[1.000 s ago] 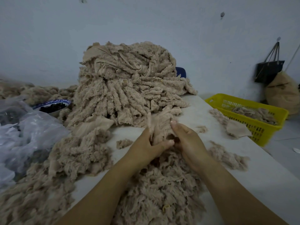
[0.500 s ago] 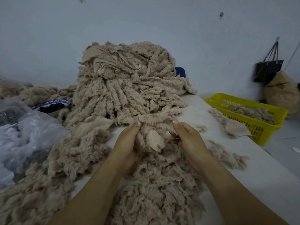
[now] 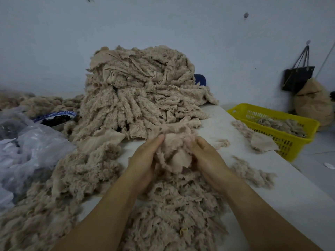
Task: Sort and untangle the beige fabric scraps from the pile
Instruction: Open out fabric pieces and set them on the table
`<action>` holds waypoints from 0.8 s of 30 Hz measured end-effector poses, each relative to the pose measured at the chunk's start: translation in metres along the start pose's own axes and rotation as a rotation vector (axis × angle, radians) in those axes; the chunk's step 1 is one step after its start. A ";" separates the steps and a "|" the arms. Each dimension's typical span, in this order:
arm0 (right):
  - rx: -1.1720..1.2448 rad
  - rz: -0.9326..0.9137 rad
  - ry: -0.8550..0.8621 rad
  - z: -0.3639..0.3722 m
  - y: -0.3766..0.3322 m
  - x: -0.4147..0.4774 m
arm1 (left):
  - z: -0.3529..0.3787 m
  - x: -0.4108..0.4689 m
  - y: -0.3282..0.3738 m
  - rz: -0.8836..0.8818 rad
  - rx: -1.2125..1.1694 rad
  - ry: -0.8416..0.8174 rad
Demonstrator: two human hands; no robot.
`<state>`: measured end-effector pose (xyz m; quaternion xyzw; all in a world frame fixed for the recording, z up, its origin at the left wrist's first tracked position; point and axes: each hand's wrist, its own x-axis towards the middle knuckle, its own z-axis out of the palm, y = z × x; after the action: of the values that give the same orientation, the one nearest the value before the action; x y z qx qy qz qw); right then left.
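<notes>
Two hands are working just in front of the tall pile (image 3: 141, 98) of beige scraps, which is sitting on the white table (image 3: 290, 196). The left hand (image 3: 143, 160) is curling its fingers round one clump of scraps (image 3: 174, 153). The right hand (image 3: 206, 158) is pinching the same clump from the other side, so it is being held between them, touching the pile's front edge. I am counting two lower heaps besides the pile: one heap (image 3: 174, 214) is spreading in front of it under the wrists, and another heap (image 3: 85, 169) is lying front-left of it. Three small loose bits are lying on the bare table to the pile's right. Further right of the pile, one yellow basket (image 3: 282, 144) is holding more scraps. One blue-and-white bowl (image 3: 70, 114) is sitting at the pile's left foot with dark contents I cannot identify. One clear plastic bag (image 3: 32, 151) is lying further left. One black bag (image 3: 297, 78) is hanging on the wall far right of the pile, above one tan sack (image 3: 311, 104).
</notes>
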<state>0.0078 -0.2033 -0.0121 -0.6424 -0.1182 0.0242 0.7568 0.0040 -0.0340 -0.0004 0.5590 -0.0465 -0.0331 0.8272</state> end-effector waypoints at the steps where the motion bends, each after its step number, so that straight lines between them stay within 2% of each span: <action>1: -0.028 0.021 -0.053 0.002 0.001 -0.001 | 0.001 -0.001 -0.003 0.007 0.063 -0.016; 5: -0.231 0.070 -0.097 0.003 0.002 -0.007 | 0.003 -0.003 -0.009 -0.075 0.188 -0.041; 7: -0.195 0.072 -0.089 0.003 -0.004 -0.008 | 0.003 -0.002 -0.008 -0.073 0.168 -0.065; 9: 0.030 -0.013 0.046 -0.004 -0.014 -0.004 | 0.002 0.000 -0.008 -0.001 0.196 -0.034; 12: 0.600 -0.158 0.314 -0.036 -0.031 0.005 | 0.000 0.004 -0.013 0.065 0.237 0.050; 13: 0.631 -0.120 0.409 -0.045 -0.028 0.007 | -0.002 0.006 -0.015 0.064 0.237 0.078; 16: 0.232 0.109 0.594 -0.053 -0.004 0.010 | -0.004 0.008 -0.016 0.057 0.252 0.163; 18: -0.030 0.133 0.580 -0.048 0.005 0.012 | -0.005 0.008 -0.014 0.069 0.288 0.217; 20: -0.302 0.115 0.464 -0.037 0.005 0.011 | -0.009 0.007 -0.015 0.093 0.434 0.241; 22: -0.595 0.081 0.231 -0.025 0.007 0.007 | -0.012 0.007 -0.018 0.087 0.660 0.190; 24: -0.660 0.079 -0.034 -0.010 0.008 0.000 | -0.013 0.006 -0.018 0.074 0.827 0.100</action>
<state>0.0104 -0.2115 -0.0213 -0.8564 -0.1071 0.0249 0.5044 0.0111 -0.0290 -0.0219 0.8428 -0.0356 0.0455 0.5351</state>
